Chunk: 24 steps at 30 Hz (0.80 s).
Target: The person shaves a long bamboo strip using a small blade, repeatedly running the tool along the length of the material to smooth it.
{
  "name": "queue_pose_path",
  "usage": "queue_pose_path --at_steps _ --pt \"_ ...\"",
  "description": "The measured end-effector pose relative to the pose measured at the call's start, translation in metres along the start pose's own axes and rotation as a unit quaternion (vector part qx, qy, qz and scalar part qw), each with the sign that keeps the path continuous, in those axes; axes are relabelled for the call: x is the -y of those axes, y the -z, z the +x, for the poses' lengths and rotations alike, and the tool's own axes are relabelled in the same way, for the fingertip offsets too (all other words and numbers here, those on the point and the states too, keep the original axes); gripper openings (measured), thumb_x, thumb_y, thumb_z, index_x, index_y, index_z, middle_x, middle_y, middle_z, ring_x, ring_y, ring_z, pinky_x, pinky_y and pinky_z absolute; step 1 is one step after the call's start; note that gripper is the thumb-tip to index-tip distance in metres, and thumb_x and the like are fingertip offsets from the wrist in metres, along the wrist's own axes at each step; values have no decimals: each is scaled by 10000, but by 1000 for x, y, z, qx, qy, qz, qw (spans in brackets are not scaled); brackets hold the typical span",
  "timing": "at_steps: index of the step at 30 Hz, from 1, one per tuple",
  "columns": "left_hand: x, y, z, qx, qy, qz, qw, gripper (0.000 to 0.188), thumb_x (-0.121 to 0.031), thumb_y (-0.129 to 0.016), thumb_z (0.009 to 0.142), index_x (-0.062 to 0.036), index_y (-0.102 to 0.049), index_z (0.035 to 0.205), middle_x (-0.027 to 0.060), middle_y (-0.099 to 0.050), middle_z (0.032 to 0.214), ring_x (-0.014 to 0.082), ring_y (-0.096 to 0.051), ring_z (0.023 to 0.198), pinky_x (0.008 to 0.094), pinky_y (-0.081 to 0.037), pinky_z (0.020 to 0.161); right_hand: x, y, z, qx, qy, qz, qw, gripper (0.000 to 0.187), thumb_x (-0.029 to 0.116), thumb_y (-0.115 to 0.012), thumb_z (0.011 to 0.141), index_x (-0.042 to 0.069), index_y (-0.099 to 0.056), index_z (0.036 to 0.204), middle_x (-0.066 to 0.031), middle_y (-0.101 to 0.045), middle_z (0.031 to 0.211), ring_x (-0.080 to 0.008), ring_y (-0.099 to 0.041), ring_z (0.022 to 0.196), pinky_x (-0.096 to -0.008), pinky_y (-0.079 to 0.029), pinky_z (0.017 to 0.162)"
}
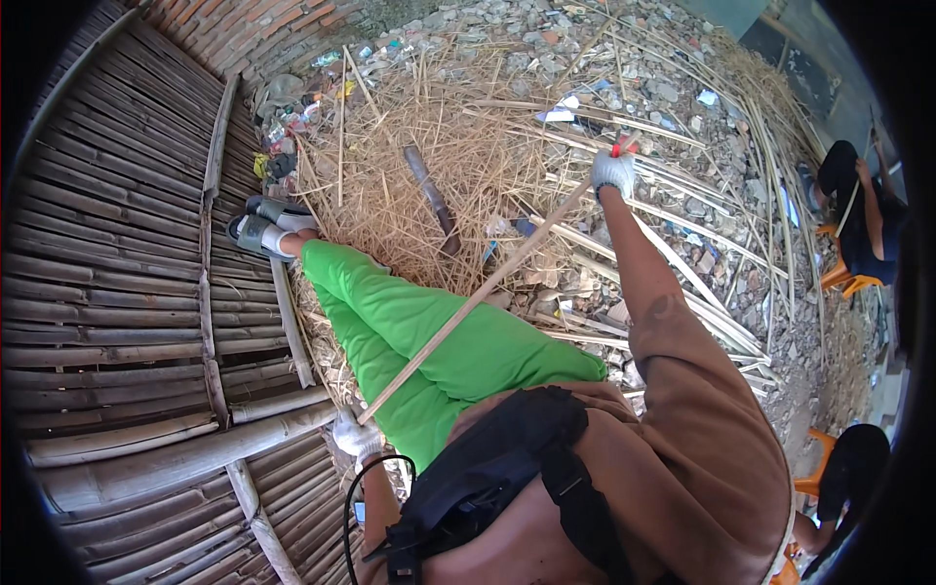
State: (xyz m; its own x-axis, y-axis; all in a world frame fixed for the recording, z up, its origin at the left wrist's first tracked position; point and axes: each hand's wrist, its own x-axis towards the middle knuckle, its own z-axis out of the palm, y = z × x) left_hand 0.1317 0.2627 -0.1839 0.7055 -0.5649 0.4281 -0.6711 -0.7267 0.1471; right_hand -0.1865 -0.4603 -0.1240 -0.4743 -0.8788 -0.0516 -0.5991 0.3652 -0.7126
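Observation:
A long pale bamboo strip point(478, 298) lies slanting across my legs, clad in green trousers point(458, 341). At its far upper end is my right hand point(612, 173), in a white glove, with fingers closed around it. Something small and red point(624, 147) shows at the top of that hand; I cannot make out what it is. My left hand point(358, 436), also gloved in white, is at the strip's near lower end and appears closed on it, its fingers partly hidden. The right arm is stretched out, while the left stays close to my body.
A bamboo slat wall point(107, 292) rises close on the left. Straw-like shavings point(390, 156), a dark round stick point(431, 200) and loose bamboo strips point(697, 283) cover rubble ground. Two people in dark clothes sit at the right, by orange chairs point(837, 268). A brick wall point(253, 34) stands behind.

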Motion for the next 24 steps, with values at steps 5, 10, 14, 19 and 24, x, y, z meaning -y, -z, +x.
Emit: queue_pose_path --at_steps 5,10,14,19,24 --pt "1 23 4 6 -32 15 999 172 -256 -712 890 -111 -635 838 178 -645 730 432 -656 672 547 -532 608 57 37 -32 -16 126 26 992 784 420 -649 943 124 -359 1609 -308 -756 1140 -456 -758 1058 -548 -591 940" --pt "-9 32 6 83 -7 -17 996 104 -233 -698 898 -136 -694 932 182 -682 772 416 -677 719 531 -541 641 17 44 10 67 286 -12 956 421 389 -659 987 76 -723 1262 -245 -776 1048 -427 -756 981 -510 -581 871" --pt "-10 42 22 102 -23 -17 994 110 -208 -708 895 -128 -722 969 183 -697 798 421 -685 762 537 -547 689 -28 62 109 362 228 235 873 358 272 -683 999 42 -731 1269 -110 -794 1045 -265 -762 980 -415 -576 836" --pt "5 99 42 105 -72 -6 992 224 -171 -722 877 -86 -724 1084 198 -722 960 429 -678 902 550 -543 812 13 92 54 203 488 -165 833 347 250 -696 969 102 -660 1280 -247 -761 1069 -448 -740 1022 -499 -577 851" --pt "4 124 61 30 -46 45 997 327 -288 -691 910 -71 -712 1153 181 -707 896 420 -657 822 531 -507 722 43 114 28 157 458 -219 847 354 301 -715 932 110 -635 1219 -255 -748 1024 -490 -723 997 -565 -560 832"
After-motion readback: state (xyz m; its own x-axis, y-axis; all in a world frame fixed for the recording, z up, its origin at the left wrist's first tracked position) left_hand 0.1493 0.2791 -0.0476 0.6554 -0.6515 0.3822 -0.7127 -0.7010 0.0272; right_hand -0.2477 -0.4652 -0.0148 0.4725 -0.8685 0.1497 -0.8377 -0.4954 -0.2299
